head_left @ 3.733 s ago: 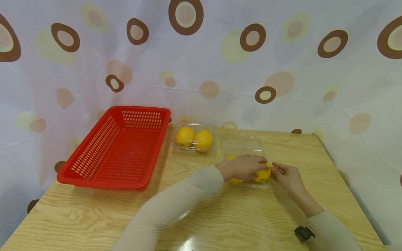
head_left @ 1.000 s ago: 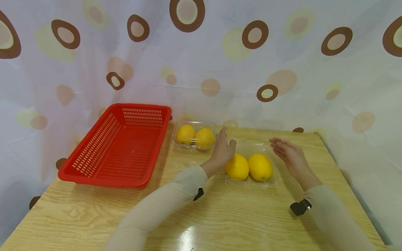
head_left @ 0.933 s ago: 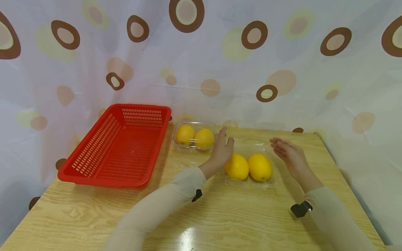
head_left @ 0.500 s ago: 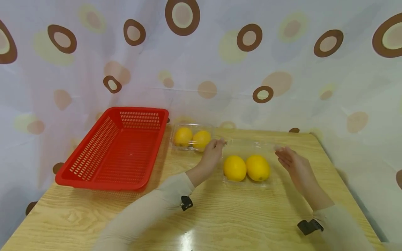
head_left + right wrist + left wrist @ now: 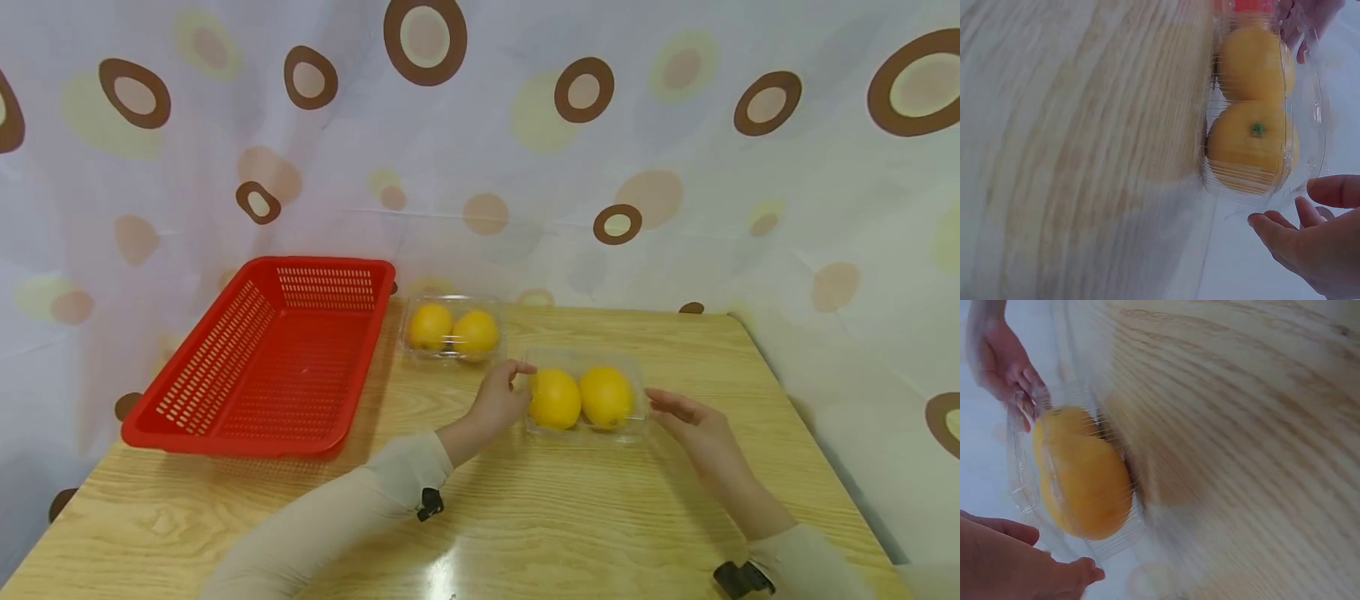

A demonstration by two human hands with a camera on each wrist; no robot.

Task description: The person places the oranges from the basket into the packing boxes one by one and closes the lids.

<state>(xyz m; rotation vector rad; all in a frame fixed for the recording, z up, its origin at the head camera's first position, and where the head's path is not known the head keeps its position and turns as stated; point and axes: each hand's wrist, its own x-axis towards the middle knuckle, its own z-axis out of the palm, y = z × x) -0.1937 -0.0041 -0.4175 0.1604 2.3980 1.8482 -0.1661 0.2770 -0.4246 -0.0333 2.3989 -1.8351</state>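
Two oranges (image 5: pixel 606 397) lie side by side in a clear plastic clamshell box (image 5: pixel 585 435) on the table. Its see-through lid now stands low over the fruit; whether it is latched cannot be told. At the box's left end, my left hand (image 5: pixel 497 406) holds the lid's edge between thumb and fingers. My right hand (image 5: pixel 697 429) has thumb and fingers about the right end's rim. From the right wrist, the thumb (image 5: pixel 1335 190) touches the lid corner, with a green stem mark on the nearer orange (image 5: pixel 1250 147).
Behind and left stands another clear clamshell box (image 5: pixel 453 298) with two oranges (image 5: pixel 476 333) inside. A large red plastic basket (image 5: pixel 300 367) sits on the left of the wooden table (image 5: pixel 525 533). A patterned curtain (image 5: pixel 337 167) hangs behind the table.
Earlier my left hand lay over the oranges, then moved back to the raised lid's left side. Both hands have since come down and forward with the lid over the oranges. The red basket stays put.
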